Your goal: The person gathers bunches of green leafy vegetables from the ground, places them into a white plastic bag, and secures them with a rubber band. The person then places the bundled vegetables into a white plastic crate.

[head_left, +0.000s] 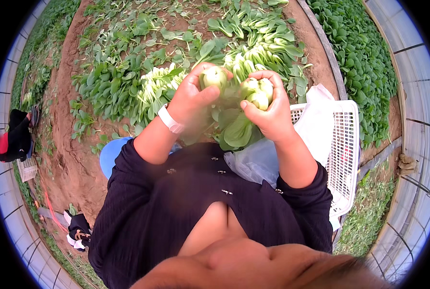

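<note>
My left hand (197, 94), with a white band at the wrist, is closed around a pale green bok choy head (214, 77), its base facing up. In my right hand (269, 115) is a small bunch of bok choy (259, 92), several bulbous bases upward and wide leaves (239, 130) hanging below. A blurred patch hides part of the space between the two hands. Beyond them, rows of harvested bok choy (252, 59) lie on the soil with their white-green stems together. Another leafy pile (110, 90) lies to the left, stems towards the middle.
At my right stands a white perforated plastic basket (346, 155) with a white plastic bag (314, 123) over its side. A clear plastic bag (254, 160) is near my lap. A blue rounded object (113, 155) shows by my left elbow. Another person (16, 139) sits far left, near a crate (27, 168).
</note>
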The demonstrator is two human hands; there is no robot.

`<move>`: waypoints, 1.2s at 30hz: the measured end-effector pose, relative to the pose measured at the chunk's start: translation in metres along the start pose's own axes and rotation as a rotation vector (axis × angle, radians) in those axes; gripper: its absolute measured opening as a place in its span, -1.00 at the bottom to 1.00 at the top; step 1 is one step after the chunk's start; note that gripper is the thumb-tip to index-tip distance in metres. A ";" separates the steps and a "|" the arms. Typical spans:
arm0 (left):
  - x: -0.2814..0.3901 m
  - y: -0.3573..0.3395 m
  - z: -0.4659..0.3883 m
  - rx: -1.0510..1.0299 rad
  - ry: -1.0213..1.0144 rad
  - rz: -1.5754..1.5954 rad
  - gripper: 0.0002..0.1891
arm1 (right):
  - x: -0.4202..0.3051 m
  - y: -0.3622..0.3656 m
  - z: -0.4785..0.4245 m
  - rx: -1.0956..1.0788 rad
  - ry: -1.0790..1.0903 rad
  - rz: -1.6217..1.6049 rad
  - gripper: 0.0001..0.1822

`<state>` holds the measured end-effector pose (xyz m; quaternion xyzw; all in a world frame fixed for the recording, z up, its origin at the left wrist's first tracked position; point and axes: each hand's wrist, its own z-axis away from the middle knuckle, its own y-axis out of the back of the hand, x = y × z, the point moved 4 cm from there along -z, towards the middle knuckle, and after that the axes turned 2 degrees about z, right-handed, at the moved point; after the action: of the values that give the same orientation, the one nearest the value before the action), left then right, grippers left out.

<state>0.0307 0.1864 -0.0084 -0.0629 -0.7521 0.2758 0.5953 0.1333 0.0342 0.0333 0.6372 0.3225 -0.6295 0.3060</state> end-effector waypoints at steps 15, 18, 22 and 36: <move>0.022 -0.058 0.027 0.324 -0.257 -0.474 -0.55 | -0.022 0.000 0.027 0.047 0.197 -0.172 -0.44; 0.036 -0.064 0.022 0.233 -0.200 -0.398 -0.52 | -0.020 -0.001 0.030 -0.086 0.202 -0.203 -0.41; 0.029 -0.077 0.021 0.088 -0.226 -0.518 -0.56 | -0.029 -0.002 0.030 -0.164 0.272 -0.160 -0.36; -0.004 -0.100 0.018 -0.006 -0.350 -0.309 -0.21 | -0.025 -0.005 0.036 -0.016 0.362 0.014 0.19</move>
<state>0.0386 0.0945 0.0342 0.1000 -0.8454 0.1857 0.4906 0.1081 0.0081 0.0576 0.7398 0.3731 -0.4998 0.2525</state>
